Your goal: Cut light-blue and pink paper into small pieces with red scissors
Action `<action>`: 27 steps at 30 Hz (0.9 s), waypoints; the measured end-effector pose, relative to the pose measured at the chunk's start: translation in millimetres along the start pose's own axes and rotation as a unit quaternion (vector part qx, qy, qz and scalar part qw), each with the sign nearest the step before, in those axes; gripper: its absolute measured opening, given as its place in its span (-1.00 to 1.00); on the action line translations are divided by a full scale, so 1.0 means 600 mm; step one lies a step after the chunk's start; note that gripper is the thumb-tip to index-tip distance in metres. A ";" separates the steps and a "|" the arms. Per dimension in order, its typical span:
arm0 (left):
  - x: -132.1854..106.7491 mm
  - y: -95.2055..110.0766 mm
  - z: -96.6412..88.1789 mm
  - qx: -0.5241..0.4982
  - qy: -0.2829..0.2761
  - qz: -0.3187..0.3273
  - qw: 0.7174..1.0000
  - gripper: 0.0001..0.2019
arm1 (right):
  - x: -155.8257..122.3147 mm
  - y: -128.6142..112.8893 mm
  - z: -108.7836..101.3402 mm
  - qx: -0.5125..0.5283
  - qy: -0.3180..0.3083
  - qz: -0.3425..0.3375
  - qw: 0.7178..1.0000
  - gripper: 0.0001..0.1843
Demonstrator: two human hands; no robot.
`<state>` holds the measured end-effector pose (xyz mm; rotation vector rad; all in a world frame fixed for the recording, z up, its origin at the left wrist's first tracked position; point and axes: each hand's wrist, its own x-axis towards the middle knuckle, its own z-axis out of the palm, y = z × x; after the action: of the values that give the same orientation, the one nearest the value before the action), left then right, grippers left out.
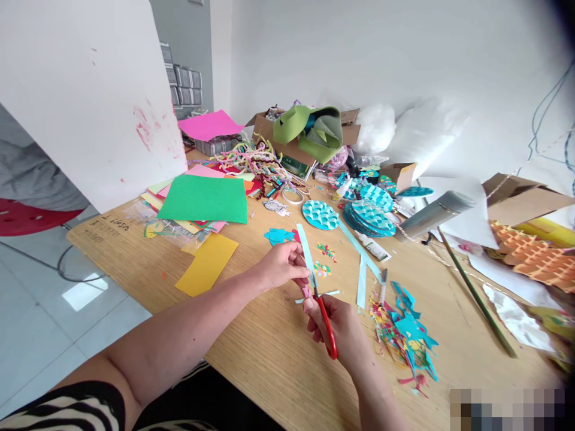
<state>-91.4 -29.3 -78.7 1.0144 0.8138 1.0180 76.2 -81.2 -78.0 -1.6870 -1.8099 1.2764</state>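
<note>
My left hand (283,264) pinches a long light-blue paper strip (304,245) that slants up and away from me. My right hand (344,326) grips red-handled scissors (327,329), whose blades meet the strip's lower end just under my left fingers. A short cut sliver of light-blue paper (331,293) lies on the wooden table (278,359) beside the blades. Small multicoloured confetti pieces (326,251) sit just beyond my hands.
Green (204,199), yellow (207,264) and pink paper sheets lie left. Teal scalloped discs (320,214), a blue paper fish (278,236), more blue strips (362,281), a scrap pile (406,335), a grey tube (433,215), a green stick (476,296), cardboard boxes and a white board (90,96) surround the area.
</note>
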 end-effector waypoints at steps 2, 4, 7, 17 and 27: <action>0.000 0.001 0.000 -0.004 -0.002 -0.001 1.000 -0.69 | 0.000 0.000 0.000 0.001 0.001 0.000 1.000 -0.48; -0.001 0.001 0.000 -0.007 -0.002 -0.001 1.000 -0.67 | -0.001 -0.001 0.000 0.005 0.002 0.003 1.000 -0.47; -0.001 0.001 0.000 -0.009 -0.004 0.001 1.000 -0.66 | -0.002 -0.004 0.000 0.013 0.000 0.013 1.000 -0.47; 0.000 0.001 -0.002 -0.010 -0.016 0.002 1.000 -0.77 | -0.002 -0.004 0.001 0.017 0.006 0.024 1.000 -0.43; 0.002 -0.006 -0.004 -0.008 -0.036 -0.003 0.999 -0.77 | -0.002 -0.004 0.001 0.009 0.005 0.010 1.000 -0.44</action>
<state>-92.6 -28.2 -82.8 1.0279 0.7474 0.9757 74.8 -82.1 -76.3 -1.7027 -1.7761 1.2848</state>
